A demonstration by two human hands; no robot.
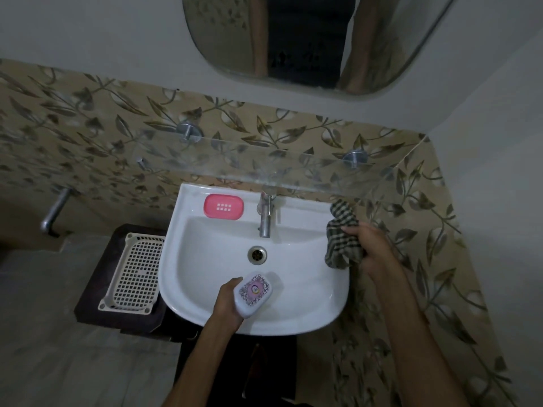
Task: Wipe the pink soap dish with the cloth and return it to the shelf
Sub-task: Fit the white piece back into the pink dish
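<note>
The pink soap dish (224, 207) sits on the sink's (188, 289) back left corner, left of the tap (265, 215) — nothing in it. The left hand (227, 301) curls round a white box (254, 293) over the front edge. The right hand (371, 251) grips the checked cloth (342, 237) at the right edge — under the glass shelf (264, 163).
</note>
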